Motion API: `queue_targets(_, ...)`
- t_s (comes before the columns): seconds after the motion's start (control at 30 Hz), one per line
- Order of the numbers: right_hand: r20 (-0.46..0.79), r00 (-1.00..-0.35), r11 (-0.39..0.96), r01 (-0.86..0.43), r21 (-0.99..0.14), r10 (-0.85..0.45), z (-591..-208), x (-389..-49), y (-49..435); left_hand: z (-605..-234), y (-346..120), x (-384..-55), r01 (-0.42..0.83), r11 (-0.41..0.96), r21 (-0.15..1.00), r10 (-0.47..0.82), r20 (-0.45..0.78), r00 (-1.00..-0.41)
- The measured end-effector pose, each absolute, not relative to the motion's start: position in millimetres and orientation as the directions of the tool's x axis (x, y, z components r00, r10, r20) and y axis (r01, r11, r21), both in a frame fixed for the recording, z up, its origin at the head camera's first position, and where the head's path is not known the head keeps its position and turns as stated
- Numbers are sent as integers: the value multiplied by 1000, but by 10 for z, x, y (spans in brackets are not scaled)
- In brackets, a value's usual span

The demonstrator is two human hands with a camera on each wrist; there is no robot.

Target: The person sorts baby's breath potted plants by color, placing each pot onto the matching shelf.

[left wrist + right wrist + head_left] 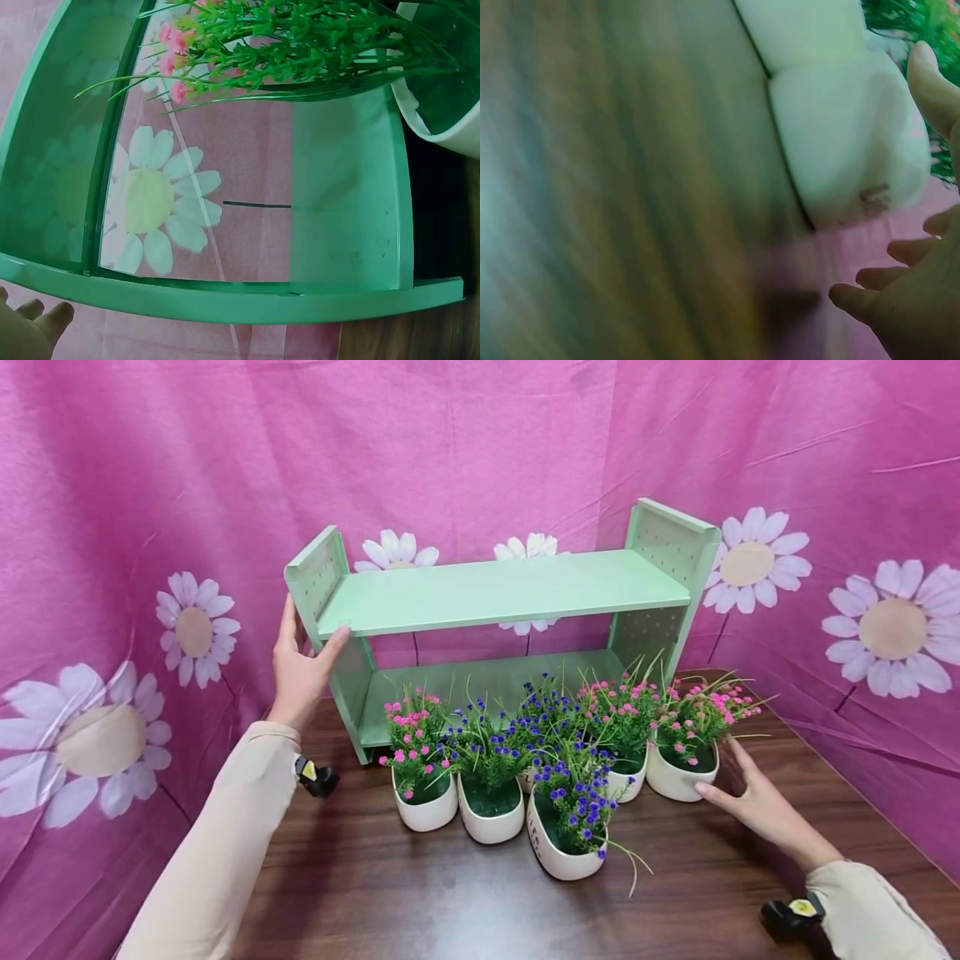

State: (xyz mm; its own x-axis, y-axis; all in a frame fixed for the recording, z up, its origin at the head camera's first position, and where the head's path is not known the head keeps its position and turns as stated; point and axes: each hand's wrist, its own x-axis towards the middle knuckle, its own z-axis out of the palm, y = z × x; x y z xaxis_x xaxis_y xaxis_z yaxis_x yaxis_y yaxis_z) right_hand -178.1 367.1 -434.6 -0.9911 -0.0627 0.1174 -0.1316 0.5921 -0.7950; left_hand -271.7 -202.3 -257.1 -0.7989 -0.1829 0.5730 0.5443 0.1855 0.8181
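Note:
A light green two-tier shelf stands upright on the table with perforated side panels. My left hand is at its left side panel, thumb spread across the front edge and fingers outside; in the left wrist view the fingertips show just beyond the frame. My right hand is spread beside the rightmost white pot of pink flowers, its thumb close to the pot. In the right wrist view the fingers appear extended next to a pot with dark lettering; whether they touch it is unclear.
In front of the shelf sit several more white pots: pink flowers at left, blue flowers in the middle, and another pink-flowered plant toward the right. Behind the brown wooden table hangs a pink daisy-print cloth.

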Motion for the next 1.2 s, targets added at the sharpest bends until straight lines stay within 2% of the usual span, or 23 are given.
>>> queue_targets(0.23, 184, -982, 500, -183, -847, -47, -4444, -1860, 3541, -2580, -1976, -2712, 567, 186, 802, -199, 596, -778)
queue_targets(0.4, 213, -977, 481, -201, -854, -29, -4461, -1902, 3477, -2608, -1960, -2737, 568, 174, 804, -216, 594, -775)
queue_targets(0.7, 223, -971, 552, -138, -822, 88, -4454, -1923, 3366, -2616, -1922, -2745, 564, 178, 806, -251, 591, -766)
queue_targets(0.9, 239, -959, 555, -117, -824, 152, -4431, -1967, 3278, -2630, -1912, -2768, 559, 169, 812, -272, 583, -765)
queue_targets(1.2, 195, -944, 545, -19, -838, 266, -4427, -1991, 3168, -2740, -1983, -2933, 573, 164, 803, -279, 595, -754)
